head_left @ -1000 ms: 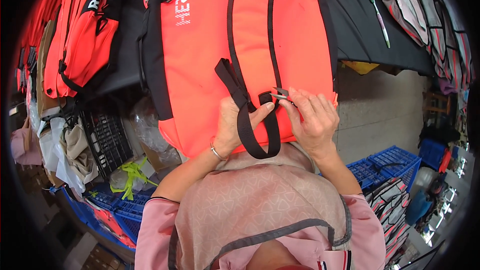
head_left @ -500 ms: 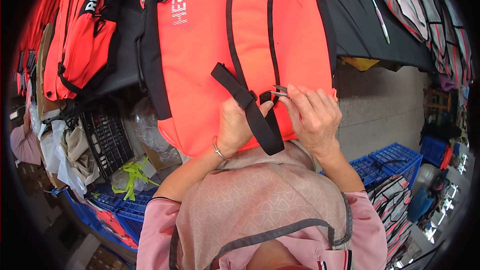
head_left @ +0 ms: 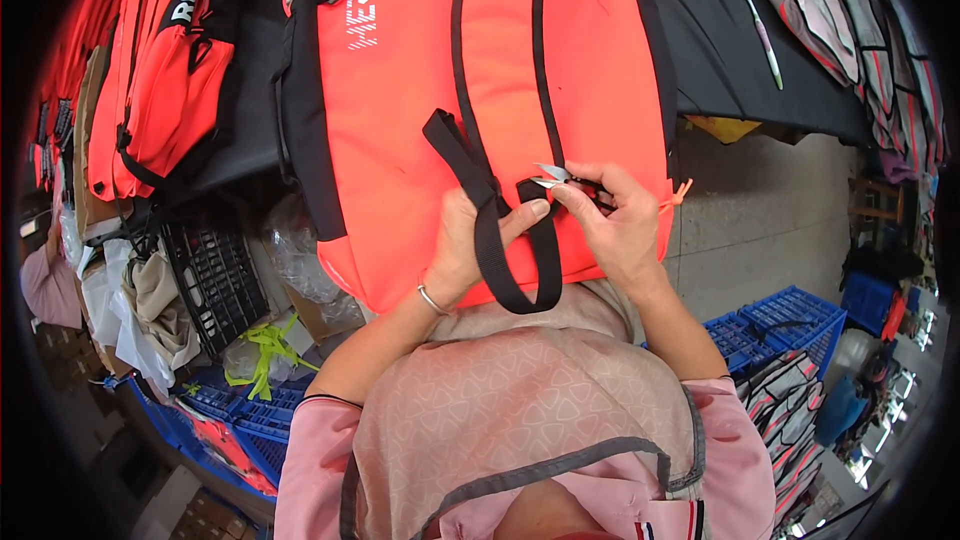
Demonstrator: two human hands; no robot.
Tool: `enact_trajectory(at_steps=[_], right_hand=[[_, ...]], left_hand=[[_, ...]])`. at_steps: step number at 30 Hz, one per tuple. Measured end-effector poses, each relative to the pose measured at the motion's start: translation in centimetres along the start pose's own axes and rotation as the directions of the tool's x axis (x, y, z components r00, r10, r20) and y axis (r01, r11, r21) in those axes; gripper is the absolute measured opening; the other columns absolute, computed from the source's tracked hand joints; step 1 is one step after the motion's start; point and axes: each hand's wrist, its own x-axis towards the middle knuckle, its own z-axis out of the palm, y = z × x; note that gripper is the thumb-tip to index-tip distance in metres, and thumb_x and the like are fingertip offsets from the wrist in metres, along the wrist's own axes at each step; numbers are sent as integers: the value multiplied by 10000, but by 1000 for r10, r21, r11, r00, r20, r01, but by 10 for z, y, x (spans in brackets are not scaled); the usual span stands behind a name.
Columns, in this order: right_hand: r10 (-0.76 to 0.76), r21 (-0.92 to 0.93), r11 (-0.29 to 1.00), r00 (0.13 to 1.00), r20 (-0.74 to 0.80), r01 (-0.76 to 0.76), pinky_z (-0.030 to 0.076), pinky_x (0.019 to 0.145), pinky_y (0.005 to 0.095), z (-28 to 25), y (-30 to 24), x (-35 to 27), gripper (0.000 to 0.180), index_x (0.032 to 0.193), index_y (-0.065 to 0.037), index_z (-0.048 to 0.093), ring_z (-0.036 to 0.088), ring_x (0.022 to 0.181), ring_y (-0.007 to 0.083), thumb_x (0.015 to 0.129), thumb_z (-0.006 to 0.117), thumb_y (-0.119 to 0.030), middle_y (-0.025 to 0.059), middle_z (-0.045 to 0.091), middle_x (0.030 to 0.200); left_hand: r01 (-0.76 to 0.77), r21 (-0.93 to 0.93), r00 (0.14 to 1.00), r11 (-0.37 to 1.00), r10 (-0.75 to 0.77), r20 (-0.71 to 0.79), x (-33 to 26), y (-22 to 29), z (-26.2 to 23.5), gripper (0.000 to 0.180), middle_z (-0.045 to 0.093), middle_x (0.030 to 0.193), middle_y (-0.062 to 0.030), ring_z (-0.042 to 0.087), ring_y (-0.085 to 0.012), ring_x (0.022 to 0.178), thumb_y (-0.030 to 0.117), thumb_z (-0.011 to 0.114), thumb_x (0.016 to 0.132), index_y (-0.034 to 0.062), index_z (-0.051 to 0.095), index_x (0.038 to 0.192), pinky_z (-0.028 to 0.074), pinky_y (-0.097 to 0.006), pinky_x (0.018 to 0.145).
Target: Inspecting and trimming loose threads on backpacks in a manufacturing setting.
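A bright coral backpack (head_left: 390, 140) with black sides lies in front of me, its padded shoulder strap (head_left: 503, 50) uppermost. My left hand (head_left: 462, 245) is closed on the black webbing strap (head_left: 492, 260) at the shoulder strap's lower end, thumb pointing right. The webbing hangs in a loop below that hand. In my right hand (head_left: 622, 225) is a pair of thread snips (head_left: 550, 176). Their metal blades are apart and lie right by the webbing, just above my left thumb tip. Any thread between the blades is too small to make out.
Another coral backpack (head_left: 165, 90) rests on the black-covered table (head_left: 715, 50) at left. A toothbrush (head_left: 760, 35) lies at right, near grey fabric pieces (head_left: 815, 10). Blue crates (head_left: 785, 320) stand at lower right, a black crate (head_left: 212, 275) at lower left.
The snips have turned in my right hand, their blades now wider apart and showing more. The webbing loop has shifted left and opened out. An orange cord end now shows beside my right hand.
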Motion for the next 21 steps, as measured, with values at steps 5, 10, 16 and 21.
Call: enact_trajectory(at_steps=[5,10,16,21], right_hand=[[259,409,860,951,169,-306,541,740,257,-11,-1,7,217,1029,26,640,677,870,106,868,742,-77,78,722,963],[55,-45,998,998,15,-54,540,680,292,-16,-13,0,210,978,7,662,692,787,163,830,771,-96,103,713,884],[-239,-379,901,971,-25,212,516,609,341,-21,-14,2,200,907,-27,695,665,699,234,771,806,-125,92,695,790],[-269,-427,872,963,-10,239,503,590,357,-17,-11,4,174,866,-32,695,643,669,250,772,801,-133,85,694,788]], left_hand=[[112,-232,993,966,-100,61,1,9,-2,187,709,893,-36,650,-81,782,39,750,857,-32,679,1014,542,-256,676],[92,-260,996,961,-86,35,2,1,2,165,705,860,-32,643,-81,755,49,749,860,-30,681,989,534,-250,660],[3,-74,999,997,-5,-37,4,-11,0,119,666,748,11,566,-38,646,63,761,853,-16,690,907,462,-231,551],[-61,35,996,998,63,-62,2,-4,5,122,611,653,46,496,-15,570,77,779,839,-7,694,861,406,-226,486]])
